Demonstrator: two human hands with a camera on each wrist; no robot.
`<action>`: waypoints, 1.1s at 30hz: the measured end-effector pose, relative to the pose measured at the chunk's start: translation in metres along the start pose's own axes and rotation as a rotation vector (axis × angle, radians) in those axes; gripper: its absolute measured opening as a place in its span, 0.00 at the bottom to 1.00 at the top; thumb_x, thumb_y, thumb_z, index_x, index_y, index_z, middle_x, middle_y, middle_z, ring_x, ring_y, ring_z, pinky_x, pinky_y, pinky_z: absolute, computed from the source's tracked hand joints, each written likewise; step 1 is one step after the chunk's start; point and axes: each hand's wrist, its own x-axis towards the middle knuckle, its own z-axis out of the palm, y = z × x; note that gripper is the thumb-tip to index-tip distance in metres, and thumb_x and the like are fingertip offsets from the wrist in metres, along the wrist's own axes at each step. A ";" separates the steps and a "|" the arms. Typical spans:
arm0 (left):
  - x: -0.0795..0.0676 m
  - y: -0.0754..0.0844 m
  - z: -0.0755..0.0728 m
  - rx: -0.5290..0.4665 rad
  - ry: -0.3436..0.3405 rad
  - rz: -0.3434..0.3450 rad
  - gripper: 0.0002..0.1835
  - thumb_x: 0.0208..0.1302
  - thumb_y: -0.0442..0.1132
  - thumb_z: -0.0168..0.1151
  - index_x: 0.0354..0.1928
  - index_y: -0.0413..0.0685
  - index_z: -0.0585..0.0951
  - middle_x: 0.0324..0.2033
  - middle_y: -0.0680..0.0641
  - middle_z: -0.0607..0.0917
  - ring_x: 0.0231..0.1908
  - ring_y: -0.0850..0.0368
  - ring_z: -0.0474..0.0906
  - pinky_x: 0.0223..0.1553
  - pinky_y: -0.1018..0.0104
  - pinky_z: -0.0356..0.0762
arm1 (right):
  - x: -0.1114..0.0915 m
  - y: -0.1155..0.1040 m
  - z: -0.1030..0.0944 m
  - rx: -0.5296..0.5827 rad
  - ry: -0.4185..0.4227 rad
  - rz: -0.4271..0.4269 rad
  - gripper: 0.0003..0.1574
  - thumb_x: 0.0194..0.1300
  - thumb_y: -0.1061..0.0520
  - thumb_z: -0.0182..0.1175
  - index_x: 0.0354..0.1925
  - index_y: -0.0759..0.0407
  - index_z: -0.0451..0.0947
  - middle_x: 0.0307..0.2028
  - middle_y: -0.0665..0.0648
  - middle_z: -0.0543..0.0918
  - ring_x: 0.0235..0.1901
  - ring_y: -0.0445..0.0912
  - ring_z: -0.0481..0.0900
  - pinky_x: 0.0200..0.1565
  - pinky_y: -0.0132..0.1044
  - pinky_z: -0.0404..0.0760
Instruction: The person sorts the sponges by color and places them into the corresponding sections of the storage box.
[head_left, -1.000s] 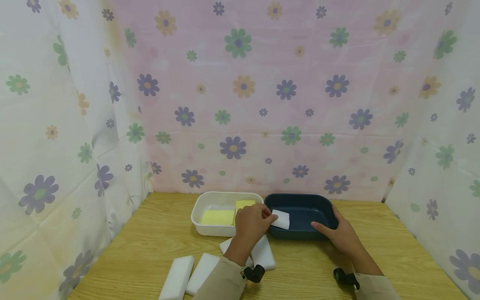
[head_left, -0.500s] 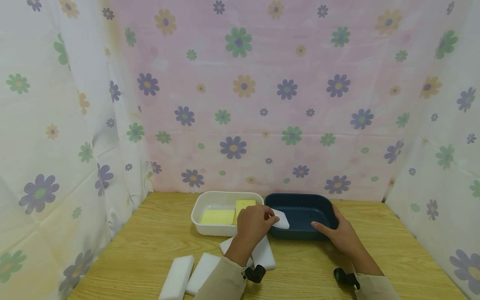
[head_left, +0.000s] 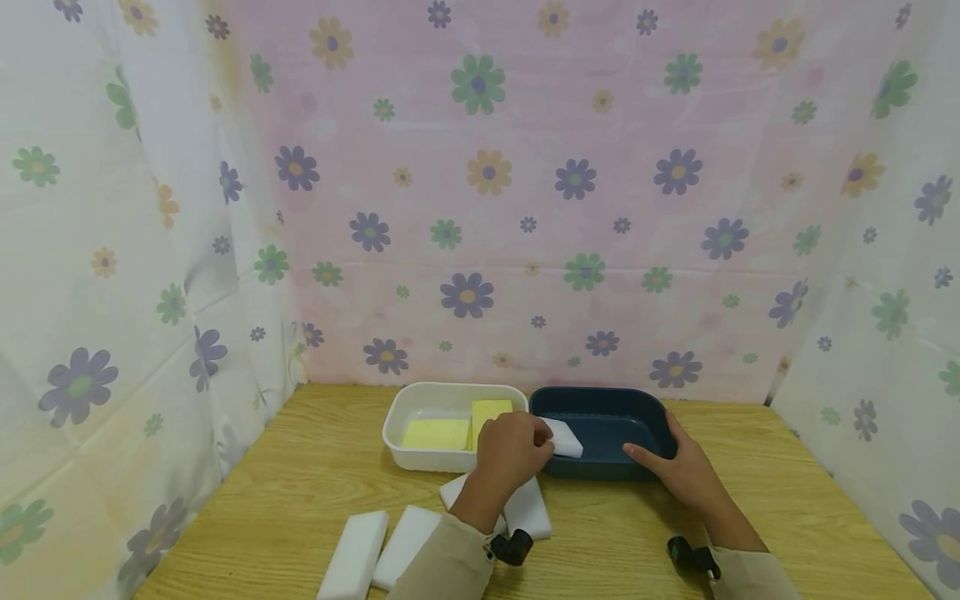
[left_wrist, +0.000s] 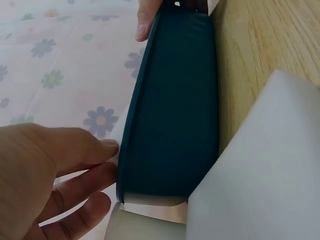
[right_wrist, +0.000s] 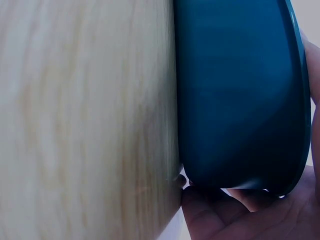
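Note:
My left hand is over the left end of a dark blue rectangular dish, pinching a white sponge between thumb and fingers. The sponge leans inside the dish, its left part hidden by the fingers. In the left wrist view, the left fingers lie at the dish's rim, and only a sliver of that sponge shows behind the wall. My right hand grips the right end of the dish, thumb over the front rim and fingers around the outside. From the right wrist, the dish stands on the wooden table.
A white dish with yellow sponges stands against the blue one on its left. In front lie several white sponge blocks: one under the left forearm, others at the front left. Flowered cloth hangs behind the table.
The pinched white sponge has turned from a squarish face to a slanted one, as the left fingers shift slightly on it. The right hand and both dishes stay in place.

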 end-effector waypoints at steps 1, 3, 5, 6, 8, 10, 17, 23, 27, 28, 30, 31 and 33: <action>0.000 0.000 0.001 0.006 0.005 -0.003 0.05 0.65 0.50 0.72 0.40 0.66 0.93 0.30 0.65 0.89 0.32 0.64 0.82 0.34 0.63 0.74 | 0.000 0.000 0.000 -0.001 0.001 -0.001 0.76 0.67 0.25 0.61 0.82 0.52 0.20 0.81 0.73 0.35 0.77 0.77 0.42 0.69 0.76 0.56; 0.001 0.000 0.002 0.009 0.024 -0.012 0.06 0.64 0.50 0.73 0.41 0.65 0.93 0.31 0.64 0.90 0.33 0.64 0.84 0.35 0.64 0.76 | 0.001 0.001 0.000 0.000 0.001 -0.004 0.75 0.67 0.25 0.61 0.82 0.52 0.20 0.81 0.74 0.35 0.77 0.77 0.42 0.69 0.76 0.56; 0.000 0.001 0.002 0.008 0.044 -0.023 0.07 0.63 0.50 0.75 0.42 0.65 0.92 0.32 0.63 0.90 0.34 0.63 0.85 0.35 0.63 0.77 | 0.001 0.001 0.000 0.001 0.003 -0.005 0.76 0.67 0.25 0.61 0.82 0.52 0.21 0.81 0.74 0.35 0.77 0.77 0.42 0.70 0.76 0.56; 0.000 0.001 0.002 0.004 0.054 -0.026 0.07 0.63 0.50 0.75 0.43 0.65 0.92 0.33 0.63 0.91 0.34 0.63 0.85 0.35 0.63 0.77 | 0.001 0.001 0.000 0.001 0.003 -0.005 0.76 0.67 0.25 0.61 0.82 0.52 0.21 0.81 0.74 0.35 0.77 0.77 0.42 0.70 0.76 0.56; 0.000 0.001 0.002 0.000 0.066 -0.030 0.08 0.62 0.50 0.76 0.43 0.65 0.92 0.33 0.63 0.91 0.34 0.63 0.85 0.36 0.62 0.76 | 0.001 0.001 -0.001 0.002 0.002 -0.002 0.76 0.67 0.24 0.61 0.82 0.51 0.20 0.81 0.74 0.35 0.77 0.77 0.42 0.69 0.76 0.56; 0.000 0.002 0.001 -0.008 0.072 -0.025 0.07 0.62 0.49 0.76 0.42 0.65 0.92 0.33 0.63 0.91 0.33 0.62 0.85 0.35 0.62 0.75 | 0.000 0.001 -0.001 0.003 0.003 0.001 0.77 0.66 0.23 0.61 0.82 0.51 0.20 0.81 0.74 0.35 0.77 0.76 0.42 0.70 0.76 0.56; -0.004 0.003 -0.007 -0.004 0.066 -0.010 0.04 0.62 0.50 0.76 0.38 0.64 0.92 0.32 0.63 0.91 0.32 0.63 0.84 0.34 0.63 0.75 | 0.001 0.002 -0.001 -0.008 0.007 -0.007 0.75 0.68 0.25 0.60 0.82 0.53 0.21 0.81 0.74 0.36 0.77 0.77 0.43 0.69 0.76 0.57; -0.011 -0.002 -0.012 -0.042 -0.003 0.020 0.08 0.61 0.50 0.77 0.41 0.61 0.93 0.35 0.61 0.91 0.33 0.63 0.84 0.30 0.66 0.75 | 0.002 0.000 0.000 -0.023 0.017 -0.007 0.75 0.68 0.26 0.60 0.82 0.53 0.21 0.80 0.75 0.37 0.77 0.77 0.44 0.69 0.76 0.57; -0.016 -0.006 -0.017 -0.052 -0.016 0.033 0.10 0.60 0.53 0.77 0.41 0.61 0.92 0.37 0.61 0.90 0.34 0.63 0.84 0.29 0.67 0.77 | 0.001 -0.002 0.000 -0.023 0.013 -0.004 0.76 0.67 0.25 0.60 0.82 0.54 0.21 0.80 0.76 0.37 0.77 0.77 0.43 0.70 0.75 0.56; -0.018 -0.007 -0.020 -0.056 -0.023 0.035 0.10 0.60 0.53 0.77 0.40 0.61 0.92 0.38 0.61 0.90 0.34 0.63 0.84 0.29 0.67 0.77 | 0.001 -0.002 0.000 -0.025 0.013 -0.004 0.76 0.67 0.25 0.60 0.82 0.54 0.21 0.80 0.76 0.37 0.77 0.77 0.43 0.69 0.76 0.56; -0.021 -0.010 -0.025 -0.062 -0.043 0.035 0.10 0.60 0.54 0.77 0.40 0.61 0.92 0.39 0.61 0.89 0.35 0.63 0.83 0.29 0.67 0.77 | 0.001 -0.001 0.000 -0.027 0.011 -0.005 0.76 0.67 0.24 0.60 0.82 0.54 0.21 0.80 0.76 0.37 0.76 0.77 0.43 0.69 0.76 0.56; -0.022 -0.011 -0.027 -0.067 -0.055 0.036 0.10 0.60 0.54 0.76 0.41 0.61 0.92 0.39 0.61 0.89 0.36 0.62 0.83 0.29 0.67 0.77 | 0.001 -0.001 0.000 -0.024 0.009 -0.004 0.76 0.67 0.24 0.60 0.82 0.54 0.20 0.80 0.76 0.36 0.76 0.77 0.43 0.69 0.76 0.56; -0.026 -0.014 -0.032 -0.085 -0.080 0.044 0.11 0.60 0.54 0.77 0.42 0.61 0.92 0.41 0.60 0.89 0.37 0.62 0.83 0.30 0.67 0.77 | 0.001 0.001 0.000 -0.022 0.006 -0.005 0.76 0.67 0.24 0.60 0.82 0.53 0.20 0.80 0.76 0.36 0.77 0.77 0.43 0.69 0.76 0.57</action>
